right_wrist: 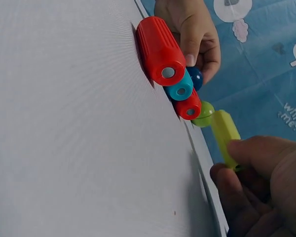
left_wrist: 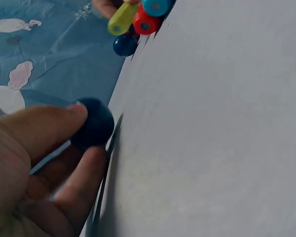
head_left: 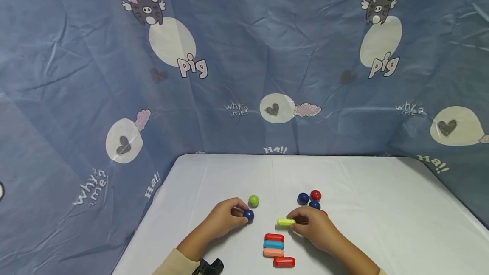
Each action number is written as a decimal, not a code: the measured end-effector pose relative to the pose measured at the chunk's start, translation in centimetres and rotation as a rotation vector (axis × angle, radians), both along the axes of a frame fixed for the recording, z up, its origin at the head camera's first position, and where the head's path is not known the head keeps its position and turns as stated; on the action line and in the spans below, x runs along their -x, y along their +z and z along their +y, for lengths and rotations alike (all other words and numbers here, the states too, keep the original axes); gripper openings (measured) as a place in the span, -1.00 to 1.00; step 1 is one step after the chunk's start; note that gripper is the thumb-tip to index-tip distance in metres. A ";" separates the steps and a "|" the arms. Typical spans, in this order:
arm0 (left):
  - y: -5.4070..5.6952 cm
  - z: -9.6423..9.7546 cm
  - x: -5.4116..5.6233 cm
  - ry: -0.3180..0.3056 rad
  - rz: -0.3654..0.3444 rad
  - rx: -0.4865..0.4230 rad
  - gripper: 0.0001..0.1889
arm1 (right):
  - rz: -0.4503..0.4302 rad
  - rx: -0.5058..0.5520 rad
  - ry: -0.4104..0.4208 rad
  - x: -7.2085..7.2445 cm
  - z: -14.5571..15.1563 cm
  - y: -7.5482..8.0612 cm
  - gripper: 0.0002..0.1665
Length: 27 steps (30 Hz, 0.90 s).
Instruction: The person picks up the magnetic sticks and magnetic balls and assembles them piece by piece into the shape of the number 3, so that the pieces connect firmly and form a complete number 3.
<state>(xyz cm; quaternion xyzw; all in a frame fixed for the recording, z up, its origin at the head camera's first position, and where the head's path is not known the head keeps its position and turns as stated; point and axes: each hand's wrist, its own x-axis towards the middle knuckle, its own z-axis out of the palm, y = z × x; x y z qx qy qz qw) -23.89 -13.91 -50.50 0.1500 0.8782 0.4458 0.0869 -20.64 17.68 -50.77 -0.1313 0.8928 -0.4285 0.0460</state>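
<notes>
My left hand (head_left: 224, 217) pinches a dark blue ball (head_left: 248, 215) between thumb and fingertips, close over the white table. Just beyond that ball lies a green ball (head_left: 254, 200). A yellow stick (head_left: 285, 222) with flat sides sticks out to the left from my right hand (head_left: 313, 226), whose thumb and fingers grip its right end. In the right wrist view the yellow stick (right_wrist: 224, 136) is seen tilted above the tabletop. Between the hands, nearer me, lie a red stick (head_left: 274, 237), a blue stick (head_left: 273, 245), an orange stick (head_left: 273, 252) and another red stick (head_left: 284, 262).
Behind my right hand sits a cluster of balls: a dark blue ball (head_left: 303, 198), a red ball (head_left: 315, 195), another dark blue ball (head_left: 315, 205), and one red ball mostly hidden by the hand. A blue printed cloth (head_left: 237, 135) hangs behind the white table (head_left: 363, 181).
</notes>
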 end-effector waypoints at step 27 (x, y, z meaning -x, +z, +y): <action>0.7 3.4 -2.1 -0.076 -0.183 -0.144 -0.76 | -0.127 0.190 0.056 -0.7 -0.6 0.5 -0.78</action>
